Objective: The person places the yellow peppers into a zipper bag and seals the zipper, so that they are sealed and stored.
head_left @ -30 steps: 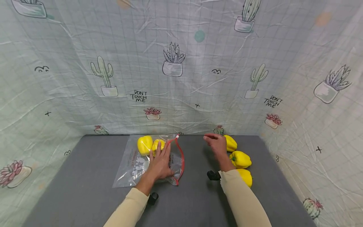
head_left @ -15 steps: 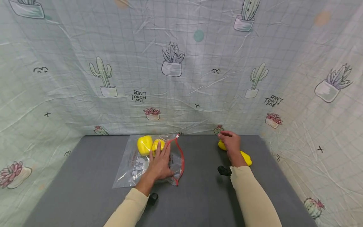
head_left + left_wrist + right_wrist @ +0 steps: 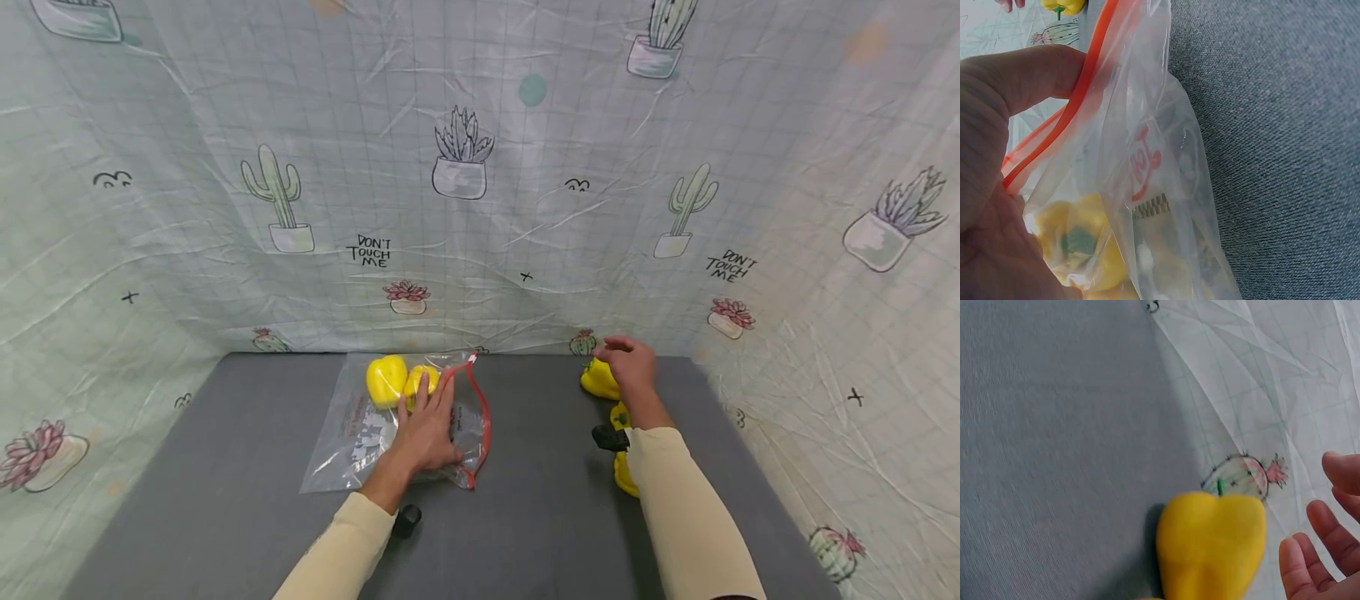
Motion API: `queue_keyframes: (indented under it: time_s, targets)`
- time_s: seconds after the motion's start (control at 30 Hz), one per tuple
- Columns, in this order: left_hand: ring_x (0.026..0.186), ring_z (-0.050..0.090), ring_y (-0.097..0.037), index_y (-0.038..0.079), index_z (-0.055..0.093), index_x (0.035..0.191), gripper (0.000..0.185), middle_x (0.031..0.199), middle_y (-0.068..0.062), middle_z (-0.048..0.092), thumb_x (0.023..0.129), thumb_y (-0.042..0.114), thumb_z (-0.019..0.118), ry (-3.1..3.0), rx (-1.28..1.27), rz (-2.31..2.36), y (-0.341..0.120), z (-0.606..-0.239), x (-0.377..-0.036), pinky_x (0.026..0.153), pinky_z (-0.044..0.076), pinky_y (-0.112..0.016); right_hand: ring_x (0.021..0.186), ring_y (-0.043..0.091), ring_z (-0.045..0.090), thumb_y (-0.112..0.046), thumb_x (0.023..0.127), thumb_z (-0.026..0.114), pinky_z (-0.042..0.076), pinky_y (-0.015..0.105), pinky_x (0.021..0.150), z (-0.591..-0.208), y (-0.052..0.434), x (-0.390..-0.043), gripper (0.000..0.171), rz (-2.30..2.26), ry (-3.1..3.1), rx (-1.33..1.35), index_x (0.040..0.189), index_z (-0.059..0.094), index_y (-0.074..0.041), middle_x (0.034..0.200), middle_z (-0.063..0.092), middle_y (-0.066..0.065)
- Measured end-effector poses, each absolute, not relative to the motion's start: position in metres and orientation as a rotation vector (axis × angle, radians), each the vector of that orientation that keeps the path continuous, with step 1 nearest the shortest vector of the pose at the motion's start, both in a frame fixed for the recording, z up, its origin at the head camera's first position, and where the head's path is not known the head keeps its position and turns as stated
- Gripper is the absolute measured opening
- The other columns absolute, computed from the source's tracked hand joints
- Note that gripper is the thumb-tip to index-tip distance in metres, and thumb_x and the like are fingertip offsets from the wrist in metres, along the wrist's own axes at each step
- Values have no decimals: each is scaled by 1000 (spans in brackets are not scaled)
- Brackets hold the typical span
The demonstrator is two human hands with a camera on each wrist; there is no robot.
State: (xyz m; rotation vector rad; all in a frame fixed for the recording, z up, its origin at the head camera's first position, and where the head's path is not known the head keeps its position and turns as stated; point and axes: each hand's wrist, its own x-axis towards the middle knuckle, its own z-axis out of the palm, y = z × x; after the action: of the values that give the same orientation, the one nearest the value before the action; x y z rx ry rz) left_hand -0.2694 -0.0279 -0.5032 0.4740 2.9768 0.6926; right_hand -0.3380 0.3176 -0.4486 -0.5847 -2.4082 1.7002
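A clear plastic bag (image 3: 330, 467) with a red zip edge (image 3: 485, 417) lies left of centre in the head view. Inside it, towards the back, are yellow bell peppers (image 3: 386, 381). My left hand (image 3: 423, 433) spreads its fingers over the bag near its mouth. In the left wrist view the thumb (image 3: 1047, 72) touches the red edge, and a pepper (image 3: 1100, 256) shows through the plastic. My right hand (image 3: 632, 371) hovers at the back right by a yellow bell pepper (image 3: 600, 381), holding nothing. The right wrist view shows its fingertips apart from that pepper (image 3: 1210, 544).
Two more yellow bell peppers (image 3: 619, 417) line up towards the front under the right forearm, partly hidden by it. The grey table (image 3: 525, 517) meets a cactus-print cloth (image 3: 517, 225) at the back. Black wrist cameras (image 3: 611, 437) sit under both wrists.
My right hand has moved right, from the gap beside the peppers to above the back pepper's right side. That pepper's stem now shows. The left hand and bag have stayed put.
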Motion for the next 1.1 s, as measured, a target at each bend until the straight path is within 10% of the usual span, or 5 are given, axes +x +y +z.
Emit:
queue_keyframes:
  time_s: [0.57, 0.8, 1.1]
  targets:
    - [165, -1, -38, 9, 15, 168, 126, 178, -5, 7, 70, 31, 92, 2970, 485, 689, -29, -502, -269, 123, 7, -77, 136, 47, 51, -18, 102, 64, 41, 61, 117, -443, 389, -303, 53, 1524, -2882, -216, 147, 52, 7, 152, 51, 32]
    - [165, -1, -39, 10, 14, 168, 127, 179, -5, 6, 70, 31, 92, 2966, 461, 692, -31, -502, -269, 123, 6, -77, 105, 12, 68, -16, 99, 71, 58, 45, 99, -450, 411, -280, 49, 1472, -2944, 75, 139, 59, 9, 133, 67, 28]
    - [165, -3, -38, 9, 16, 168, 126, 179, -4, 6, 70, 31, 92, 2957, 481, 705, -29, -503, -270, 123, 5, -77, 93, 11, 67, -14, 93, 76, 59, 30, 77, -433, 427, -246, 40, 1282, -3058, 391, 129, 68, 4, 121, 72, 24]
